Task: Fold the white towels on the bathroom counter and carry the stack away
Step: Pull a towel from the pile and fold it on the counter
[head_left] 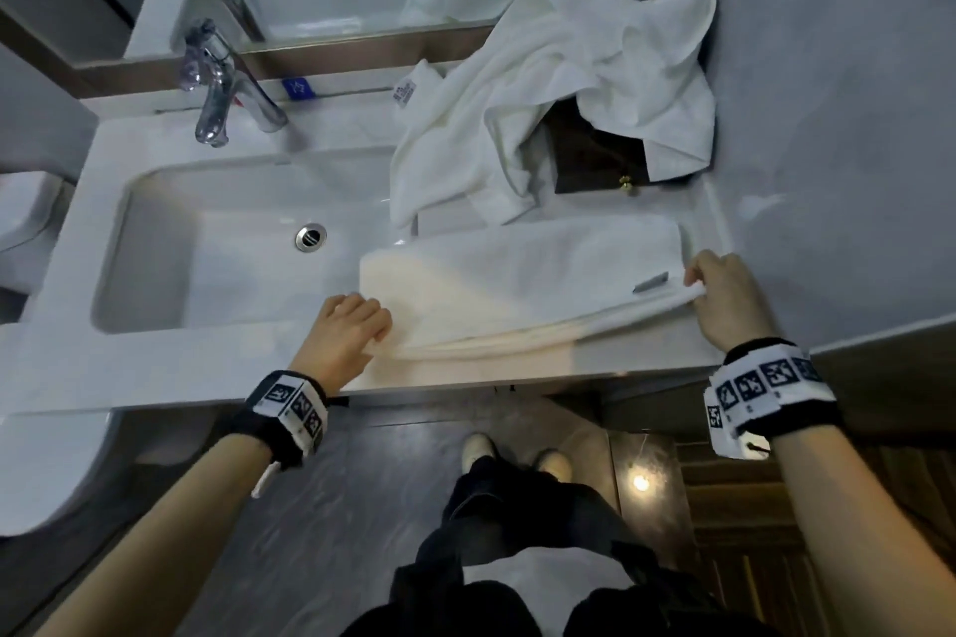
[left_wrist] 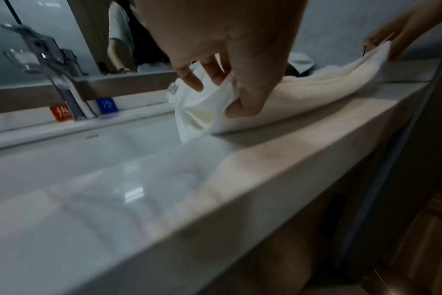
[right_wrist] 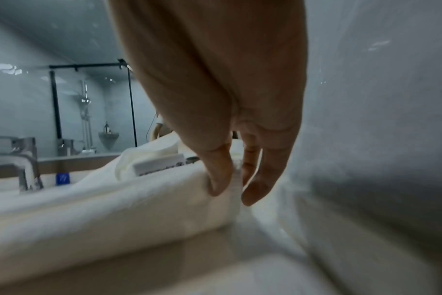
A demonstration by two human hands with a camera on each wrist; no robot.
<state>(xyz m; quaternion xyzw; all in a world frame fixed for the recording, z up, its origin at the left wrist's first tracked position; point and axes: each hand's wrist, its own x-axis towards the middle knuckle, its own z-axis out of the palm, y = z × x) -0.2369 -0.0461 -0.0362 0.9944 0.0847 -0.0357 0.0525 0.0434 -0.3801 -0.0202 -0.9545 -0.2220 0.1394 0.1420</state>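
Two hands hold a folded towel (head_left: 517,285) on the counter's (head_left: 155,367) near edge, right of the sink (head_left: 217,248). Left hand (left_wrist: 230,65) pinches its left end. Right hand (right_wrist: 227,139) pinches its right corner.

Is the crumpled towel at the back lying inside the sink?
No, the crumpled towel lies heaped on the counter beside the sink.

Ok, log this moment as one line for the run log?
step: folding towel on counter | left hand: pinches left end | right hand: pinches right end | crumpled towel: unfolded, behind
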